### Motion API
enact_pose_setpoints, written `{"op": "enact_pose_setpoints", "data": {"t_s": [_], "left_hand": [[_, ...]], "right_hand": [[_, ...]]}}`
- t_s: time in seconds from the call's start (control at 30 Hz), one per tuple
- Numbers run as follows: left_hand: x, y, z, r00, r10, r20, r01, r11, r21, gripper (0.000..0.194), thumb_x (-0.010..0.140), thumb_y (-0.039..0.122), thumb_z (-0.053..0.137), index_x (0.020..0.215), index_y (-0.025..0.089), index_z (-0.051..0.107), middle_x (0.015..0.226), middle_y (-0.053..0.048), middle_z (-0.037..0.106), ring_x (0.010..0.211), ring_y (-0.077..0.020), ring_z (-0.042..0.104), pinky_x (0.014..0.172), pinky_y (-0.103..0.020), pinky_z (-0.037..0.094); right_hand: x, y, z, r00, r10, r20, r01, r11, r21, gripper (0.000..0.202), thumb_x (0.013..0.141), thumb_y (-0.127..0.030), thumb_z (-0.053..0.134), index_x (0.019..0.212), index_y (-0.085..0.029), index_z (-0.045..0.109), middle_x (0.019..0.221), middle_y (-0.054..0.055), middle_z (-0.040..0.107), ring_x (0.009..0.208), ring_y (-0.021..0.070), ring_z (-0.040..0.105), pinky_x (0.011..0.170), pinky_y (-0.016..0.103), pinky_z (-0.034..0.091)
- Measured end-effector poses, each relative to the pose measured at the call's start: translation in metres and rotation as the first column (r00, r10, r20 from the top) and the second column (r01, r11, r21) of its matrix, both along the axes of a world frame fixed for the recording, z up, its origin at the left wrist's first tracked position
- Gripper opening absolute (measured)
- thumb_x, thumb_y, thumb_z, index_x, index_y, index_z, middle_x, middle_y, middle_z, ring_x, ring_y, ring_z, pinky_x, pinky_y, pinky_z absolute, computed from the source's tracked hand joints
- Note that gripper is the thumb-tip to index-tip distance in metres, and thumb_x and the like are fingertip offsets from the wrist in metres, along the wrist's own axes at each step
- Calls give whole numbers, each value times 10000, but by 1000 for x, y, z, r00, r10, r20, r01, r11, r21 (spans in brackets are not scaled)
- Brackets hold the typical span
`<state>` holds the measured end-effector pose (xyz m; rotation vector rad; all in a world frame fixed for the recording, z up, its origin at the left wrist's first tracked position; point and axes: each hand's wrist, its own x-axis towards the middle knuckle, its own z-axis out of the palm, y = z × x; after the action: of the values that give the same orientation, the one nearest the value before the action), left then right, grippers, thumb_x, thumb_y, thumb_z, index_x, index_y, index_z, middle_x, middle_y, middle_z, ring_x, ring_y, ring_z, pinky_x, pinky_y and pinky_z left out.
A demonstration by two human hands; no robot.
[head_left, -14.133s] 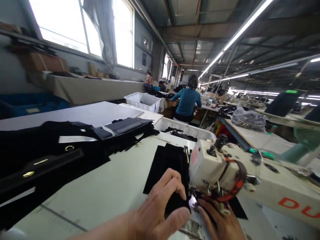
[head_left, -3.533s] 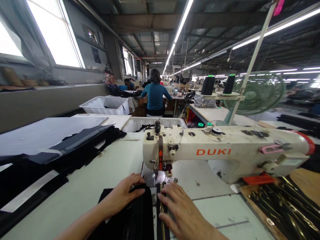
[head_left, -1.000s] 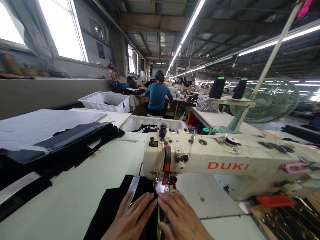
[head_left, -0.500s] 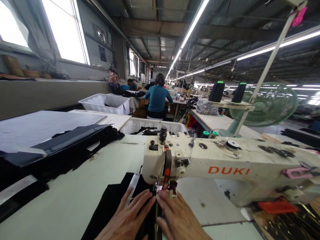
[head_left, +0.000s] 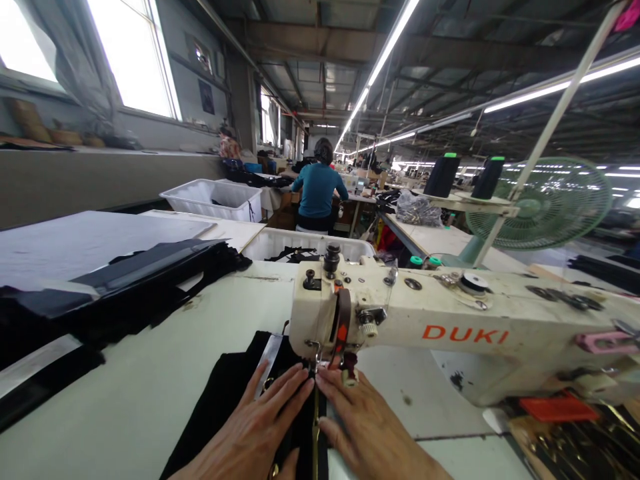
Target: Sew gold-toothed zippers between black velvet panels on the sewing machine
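Black fabric (head_left: 215,400) lies on the sewing machine's bed, its far end under the machine head (head_left: 313,313). My left hand (head_left: 265,413) rests flat on it, fingers stretched out, fingertips close to the presser foot. Beside those fingers, a pale strip (head_left: 270,353) lies on the fabric. My right hand (head_left: 365,413) presses down on the other side, its fingers extended toward the needle area and its thumb apart. Between the hands runs a narrow gold-coloured strip (head_left: 316,433) that looks like zipper teeth. The fingers partly hide the needle area.
A stack of black pieces (head_left: 150,273) lies to the left. Behind the machine stands a white bin (head_left: 345,245) with black scraps. Thread cones (head_left: 443,175) and a green fan (head_left: 545,203) are at the right. Farther off, a person in a blue top (head_left: 319,190) sits with their back to me.
The camera view has shifted slightly, so the machine sits a little farther right. Both hands stay flat by the presser foot, and more of the gold-coloured strip shows between them.
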<state>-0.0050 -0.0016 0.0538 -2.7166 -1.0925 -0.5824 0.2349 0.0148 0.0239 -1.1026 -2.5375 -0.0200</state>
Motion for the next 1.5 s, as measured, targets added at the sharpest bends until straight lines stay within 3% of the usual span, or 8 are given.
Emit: {"op": "enact_pose_setpoints", "data": {"t_s": [0.27, 0.53, 0.63, 0.83, 1.0, 1.13, 1.3, 1.5], "left_hand": [[-1, -2, -2, 999, 3, -48, -12, 982, -190, 631, 916, 179, 524, 1525, 185, 361, 1556, -129, 392, 1441, -297, 340, 1137, -650, 175], [-7, -91, -21, 993, -112, -30, 113, 993, 29, 674, 899, 11, 436, 1545, 166, 319, 1496, -66, 487, 1408, -197, 402, 1186, -469, 107], [-18, -101, -14, 987, -52, 150, 76, 985, -155, 578, 933, 76, 453, 1484, 249, 449, 1446, -13, 553, 1337, -207, 506, 1151, -398, 313], [-31, -82, 39, 803, 393, 448, -48, 792, -609, 387, 1022, 442, 444, 1315, 300, 654, 1157, 24, 743, 1087, -271, 699, 957, -365, 549], [-28, -78, 42, 781, 387, 490, -8, 791, -611, 402, 1005, 477, 486, 1316, 286, 654, 1220, 12, 717, 1155, -280, 658, 1022, -398, 501], [-24, -78, 35, 799, 361, 480, -18, 814, -581, 401, 1010, 455, 479, 1318, 267, 655, 1255, -5, 700, 1188, -279, 639, 1062, -404, 455], [-22, -79, 42, 825, 357, 437, -40, 809, -586, 402, 1008, 458, 464, 1314, 284, 657, 1250, 4, 703, 1151, -266, 663, 1028, -380, 487], [-17, -82, 46, 821, 383, 423, -65, 799, -598, 409, 1022, 473, 428, 1311, 298, 657, 1265, 12, 694, 1186, -272, 641, 1044, -410, 475]], "right_hand": [[-3, -11, 16, 1000, -11, -15, 10, 999, -45, 475, 973, -168, 498, 1446, -145, 466, 1479, 126, 506, 1359, 271, 482, 1132, 506, 408], [0, -111, -8, 981, 74, -180, -39, 981, 191, 615, 765, -2, 405, 1370, -81, 486, 1329, 133, 621, 1322, 209, 502, 1115, 383, 437], [-10, -127, -15, 985, 78, -154, -45, 977, 210, 503, 878, -149, 490, 1375, -73, 489, 1291, 144, 641, 1258, 263, 544, 1102, 462, 438], [-18, -126, 8, 948, 15, -319, -16, 1000, 0, 244, 990, -165, 491, 1200, -199, 610, 1092, 81, 676, 1042, 220, 620, 1000, 418, 497], [-23, -129, 3, 985, 122, -122, -130, 990, -55, 646, 911, -329, 597, 1488, -135, 379, 1501, 155, 454, 1383, 303, 403, 1173, 511, 311], [-31, -129, -3, 965, 128, -228, -127, 992, 17, 398, 956, -162, 480, 1347, -114, 539, 1304, 153, 633, 1250, 265, 546, 1079, 428, 447], [7, -102, 31, 743, -252, -620, -18, 919, -395, 337, 1024, -363, 485, 853, -183, 712, 859, 62, 737, 828, 215, 709, 757, 308, 575], [46, -69, 73, 693, -313, -649, 27, 911, -411, 484, 1024, -492, 448, 775, -180, 721, 863, 76, 752, 903, 269, 712, 795, 368, 565]]}}
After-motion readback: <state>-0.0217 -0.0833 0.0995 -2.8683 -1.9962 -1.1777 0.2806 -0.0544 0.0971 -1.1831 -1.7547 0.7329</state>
